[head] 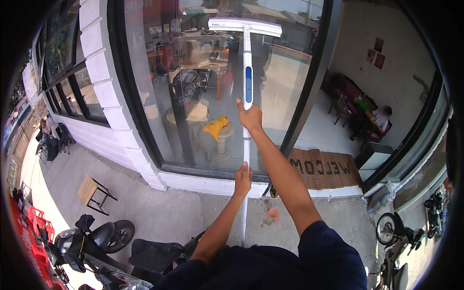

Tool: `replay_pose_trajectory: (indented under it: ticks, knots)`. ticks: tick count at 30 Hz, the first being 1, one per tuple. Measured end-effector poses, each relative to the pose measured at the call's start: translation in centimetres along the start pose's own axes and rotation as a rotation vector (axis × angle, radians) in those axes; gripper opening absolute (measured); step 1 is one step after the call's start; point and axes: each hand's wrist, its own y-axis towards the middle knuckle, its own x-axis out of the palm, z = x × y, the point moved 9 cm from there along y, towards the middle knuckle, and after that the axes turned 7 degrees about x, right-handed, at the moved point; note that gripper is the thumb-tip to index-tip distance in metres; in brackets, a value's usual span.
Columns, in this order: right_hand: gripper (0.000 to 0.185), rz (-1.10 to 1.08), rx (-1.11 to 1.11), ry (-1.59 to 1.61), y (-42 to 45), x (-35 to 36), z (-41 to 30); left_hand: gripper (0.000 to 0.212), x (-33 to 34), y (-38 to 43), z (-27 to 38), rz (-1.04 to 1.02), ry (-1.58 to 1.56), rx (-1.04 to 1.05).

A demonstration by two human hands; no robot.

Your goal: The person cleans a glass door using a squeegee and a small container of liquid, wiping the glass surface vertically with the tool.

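Both my hands are closed around the white pole of a long-handled window squeegee [246,148]. My right hand [251,116] grips higher, just below the blue inset on the handle. Lower down the pole, my left hand [243,180] holds on with its thumb pointing up. The wide white squeegee head [245,26] is up at the large glass pane [286,83], near the top of the view; whether its blade touches the glass I cannot tell. Through the pane show a yellow cloth-like item [216,127] and a pale pedestal [220,148], among reflections of the street.
To the right, an open doorway has a brown doormat [322,168]; a person [382,117] sits inside. A wooden-topped stool [95,194] and a motorcycle [90,239] stand left on the concrete. More motorcycles [389,232] are at right. Another seated person [49,132] is far left.
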Motion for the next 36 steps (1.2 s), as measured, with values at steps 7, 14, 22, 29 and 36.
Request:
replay_pose_trajectory:
  ticks: [7,14,22,29,36]
  knots:
    - [0.05,0.009,0.032,0.074,-3.2,1.3,5.0,0.062,-1.6,-4.4,-4.5,0.018,0.058,-0.247]
    - [0.048,0.042,0.087,0.013,-5.1,2.9,10.6,0.067,-2.0,-7.5,-9.1,-0.073,-0.047,-0.397]
    - [0.047,-0.073,0.214,-0.033,-9.0,6.2,15.9,0.069,-4.3,-11.2,-13.1,-0.08,-0.061,-0.459]
    - [0.048,-0.065,0.237,-0.047,-12.9,7.9,21.7,0.075,-5.6,-15.6,-18.4,-0.222,-0.153,-0.587]
    - [0.051,-0.094,0.292,-0.128,-17.5,10.1,26.6,0.076,-8.3,-20.8,-21.5,-0.223,-0.104,-0.749]
